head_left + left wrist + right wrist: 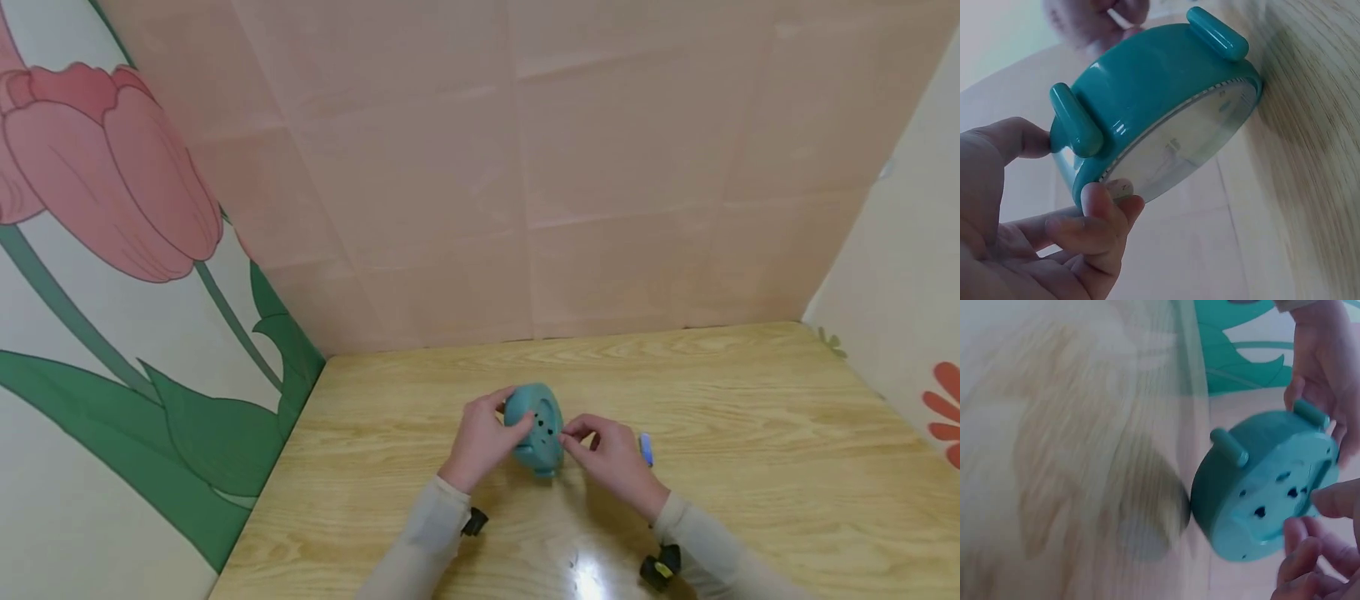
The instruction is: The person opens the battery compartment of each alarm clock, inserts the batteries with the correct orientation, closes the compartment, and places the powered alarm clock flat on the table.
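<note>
A teal round alarm clock (531,456) is tilted up over the table, its back toward the head camera. My left hand (480,440) grips its left side, thumb across the back. In the left wrist view the pale clock face (1191,144) and two stubby feet show, with the fingers (1100,215) at the rim. My right hand (617,458) is at the clock's back, thumb and forefinger bent close to the dark knobs or holes (1260,512). Whether these fingertips pinch anything cannot be made out. The clock's lower edge is at or near the tabletop.
A small blue-violet object (646,449) lies on the wood-grain table (750,417) just beyond the right hand. Black wrist devices (660,568) sit under both sleeves. A pink sheet (525,183) hangs behind, with a tulip-patterned wall (112,167) at left and a pale wall at right.
</note>
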`<state>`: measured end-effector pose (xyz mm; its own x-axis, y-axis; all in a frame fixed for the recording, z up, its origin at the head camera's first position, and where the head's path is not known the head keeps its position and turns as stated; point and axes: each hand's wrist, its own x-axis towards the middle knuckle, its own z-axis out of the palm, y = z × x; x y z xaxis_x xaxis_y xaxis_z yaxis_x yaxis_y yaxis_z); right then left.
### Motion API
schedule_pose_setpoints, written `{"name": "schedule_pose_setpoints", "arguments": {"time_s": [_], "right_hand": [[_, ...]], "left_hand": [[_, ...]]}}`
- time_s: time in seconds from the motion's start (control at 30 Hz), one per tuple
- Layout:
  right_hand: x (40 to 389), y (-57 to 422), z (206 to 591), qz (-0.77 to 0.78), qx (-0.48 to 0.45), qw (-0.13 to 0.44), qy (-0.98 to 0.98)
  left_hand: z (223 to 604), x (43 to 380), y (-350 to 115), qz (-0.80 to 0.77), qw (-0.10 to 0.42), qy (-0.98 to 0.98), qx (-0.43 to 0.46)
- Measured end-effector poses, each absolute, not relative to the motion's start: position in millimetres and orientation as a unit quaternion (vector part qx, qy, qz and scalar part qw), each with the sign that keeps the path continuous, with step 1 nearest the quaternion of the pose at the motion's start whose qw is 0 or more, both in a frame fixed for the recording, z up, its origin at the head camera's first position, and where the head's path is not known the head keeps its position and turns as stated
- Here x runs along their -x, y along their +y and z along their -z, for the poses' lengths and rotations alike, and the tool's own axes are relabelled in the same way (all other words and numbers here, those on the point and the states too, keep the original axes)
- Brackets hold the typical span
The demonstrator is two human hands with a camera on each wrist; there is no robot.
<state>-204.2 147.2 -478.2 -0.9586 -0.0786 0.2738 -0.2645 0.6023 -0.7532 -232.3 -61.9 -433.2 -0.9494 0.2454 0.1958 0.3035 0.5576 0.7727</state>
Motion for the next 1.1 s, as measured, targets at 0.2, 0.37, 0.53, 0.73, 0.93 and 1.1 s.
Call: {"name": "schedule_pose_setpoints", "arguments": {"time_s": [0.2, 0.37, 0.53, 0.73, 0.93, 1.1], "right_hand": [[205, 154, 481, -0.41, -0.09, 0.083, -0.904], [202, 155, 488, -0.402, -0.068, 0.054, -0.911], [201, 157, 492, -0.394, -0.055, 0.034, -0.917], [203, 159, 489, -0.387, -0.063, 0.022, -0.919], [206, 164, 488, -0.371, -0.057, 0.024, -0.926], [207, 168, 484, -0.352, -0.058, 0.026, -0.934]], "left_hand": [[438, 235, -73, 0.456, 0.022, -0.879, 0.135], [447, 234, -79, 0.45, 0.004, -0.883, 0.131], [456, 234, -80, 0.46, -0.034, -0.878, 0.123], [463, 236, -80, 0.477, -0.056, -0.869, 0.123], [471, 238, -78, 0.505, -0.106, -0.847, 0.126], [476, 239, -74, 0.508, -0.137, -0.843, 0.112]]}}
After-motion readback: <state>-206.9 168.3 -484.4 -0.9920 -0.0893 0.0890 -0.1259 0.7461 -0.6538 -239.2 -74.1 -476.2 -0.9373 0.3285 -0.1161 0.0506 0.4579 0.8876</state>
